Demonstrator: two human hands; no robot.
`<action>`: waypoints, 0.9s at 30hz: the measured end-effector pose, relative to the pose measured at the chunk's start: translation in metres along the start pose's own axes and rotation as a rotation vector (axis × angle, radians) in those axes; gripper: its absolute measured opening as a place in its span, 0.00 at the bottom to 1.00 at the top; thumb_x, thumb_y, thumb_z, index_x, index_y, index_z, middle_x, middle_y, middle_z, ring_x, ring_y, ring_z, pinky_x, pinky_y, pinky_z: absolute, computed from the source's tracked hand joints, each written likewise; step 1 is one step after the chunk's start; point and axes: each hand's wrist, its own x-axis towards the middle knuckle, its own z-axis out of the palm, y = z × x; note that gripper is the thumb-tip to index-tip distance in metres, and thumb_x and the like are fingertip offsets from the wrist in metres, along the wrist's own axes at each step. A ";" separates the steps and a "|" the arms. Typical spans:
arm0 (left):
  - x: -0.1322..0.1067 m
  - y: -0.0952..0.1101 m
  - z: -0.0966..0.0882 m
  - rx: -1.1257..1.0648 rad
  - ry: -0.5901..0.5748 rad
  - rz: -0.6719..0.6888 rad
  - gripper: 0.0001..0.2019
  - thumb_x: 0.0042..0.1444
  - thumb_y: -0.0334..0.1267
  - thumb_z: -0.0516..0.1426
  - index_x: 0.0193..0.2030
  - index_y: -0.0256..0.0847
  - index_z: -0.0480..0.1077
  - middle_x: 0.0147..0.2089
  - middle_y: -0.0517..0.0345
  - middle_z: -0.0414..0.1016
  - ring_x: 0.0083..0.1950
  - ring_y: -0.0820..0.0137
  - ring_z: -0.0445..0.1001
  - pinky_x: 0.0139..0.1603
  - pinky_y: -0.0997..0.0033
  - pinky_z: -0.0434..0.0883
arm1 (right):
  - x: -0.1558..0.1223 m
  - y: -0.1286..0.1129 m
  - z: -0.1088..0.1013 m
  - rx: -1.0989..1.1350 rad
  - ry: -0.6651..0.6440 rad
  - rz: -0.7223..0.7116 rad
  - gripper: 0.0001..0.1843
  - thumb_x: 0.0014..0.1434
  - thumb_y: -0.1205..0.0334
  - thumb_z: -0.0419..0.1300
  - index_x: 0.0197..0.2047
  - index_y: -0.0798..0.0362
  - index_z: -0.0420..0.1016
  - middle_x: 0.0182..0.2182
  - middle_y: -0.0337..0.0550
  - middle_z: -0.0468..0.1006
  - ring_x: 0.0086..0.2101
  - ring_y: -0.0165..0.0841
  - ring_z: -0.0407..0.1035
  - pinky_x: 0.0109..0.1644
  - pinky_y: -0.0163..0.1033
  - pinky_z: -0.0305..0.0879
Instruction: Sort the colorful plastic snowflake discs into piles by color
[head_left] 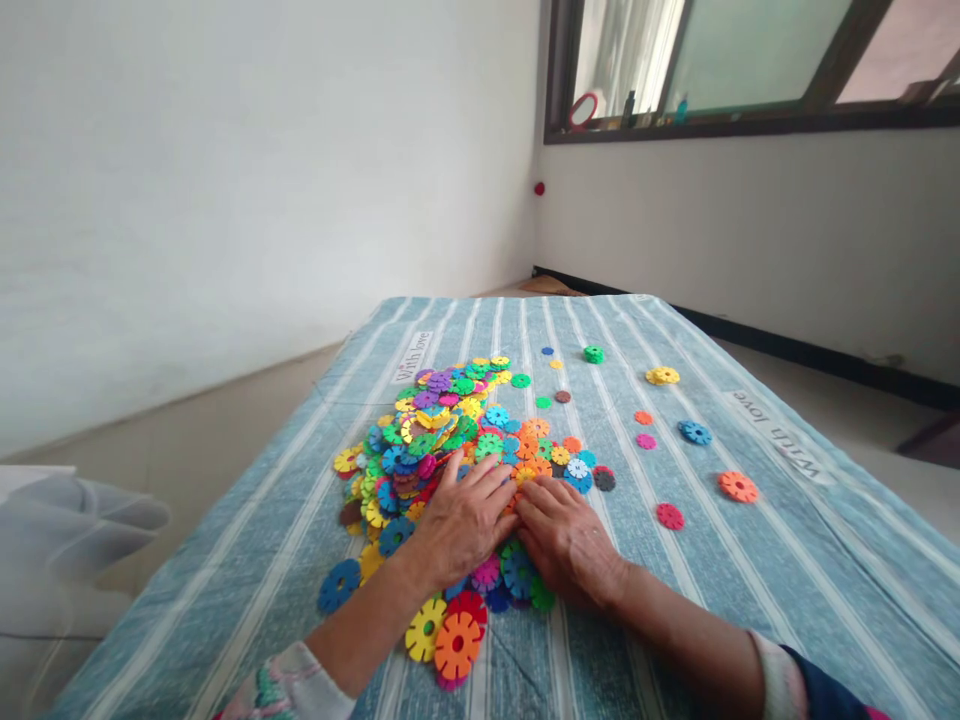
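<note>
A heap of notched plastic discs, snowflake building pieces (435, 440) in many colours, spreads over the left and middle of the table. My left hand (465, 515) lies on the heap with its fingers stretched forward, touching discs. Beside it my right hand (566, 535) rests on the heap's right side, fingers extended toward orange discs (534, 440). The two hands nearly meet at the thumbs. Neither visibly grips a disc, though what lies under the palms is hidden. Nearer to me, an orange disc (459, 645) overlaps a yellow disc (425, 628).
On the right of the striped tablecloth (750, 590) lie small stacks: green (594, 354), yellow (663, 376), blue (695, 432), orange (739, 487) and red (670, 516). Single discs lie between them and the heap. White sheer material (82, 530) hangs off the table's left side.
</note>
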 end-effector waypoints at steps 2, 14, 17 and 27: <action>0.001 0.001 -0.003 -0.010 -0.021 -0.018 0.15 0.66 0.43 0.50 0.50 0.40 0.72 0.56 0.47 0.73 0.62 0.55 0.66 0.65 0.39 0.53 | 0.002 -0.003 0.002 0.034 0.005 0.007 0.04 0.62 0.68 0.54 0.38 0.53 0.70 0.38 0.48 0.75 0.43 0.39 0.65 0.49 0.46 0.63; 0.021 0.018 0.000 -0.090 -0.124 0.022 0.13 0.62 0.36 0.52 0.52 0.38 0.67 0.59 0.45 0.70 0.63 0.57 0.65 0.64 0.42 0.57 | -0.009 0.023 -0.002 0.174 0.176 0.098 0.15 0.53 0.78 0.50 0.36 0.53 0.72 0.37 0.46 0.77 0.39 0.35 0.69 0.45 0.40 0.64; 0.023 0.022 0.003 -0.056 -0.107 0.004 0.11 0.63 0.38 0.53 0.49 0.39 0.68 0.55 0.47 0.72 0.59 0.57 0.68 0.62 0.42 0.59 | -0.011 0.031 -0.001 0.144 0.215 0.131 0.14 0.53 0.77 0.50 0.36 0.53 0.72 0.35 0.45 0.77 0.37 0.34 0.69 0.43 0.39 0.63; 0.024 0.048 0.000 -0.023 -0.092 0.026 0.14 0.62 0.33 0.50 0.52 0.38 0.69 0.55 0.45 0.71 0.59 0.56 0.67 0.63 0.41 0.58 | -0.012 0.031 -0.001 0.176 0.202 0.145 0.11 0.59 0.74 0.50 0.33 0.53 0.71 0.31 0.44 0.75 0.34 0.34 0.68 0.40 0.38 0.63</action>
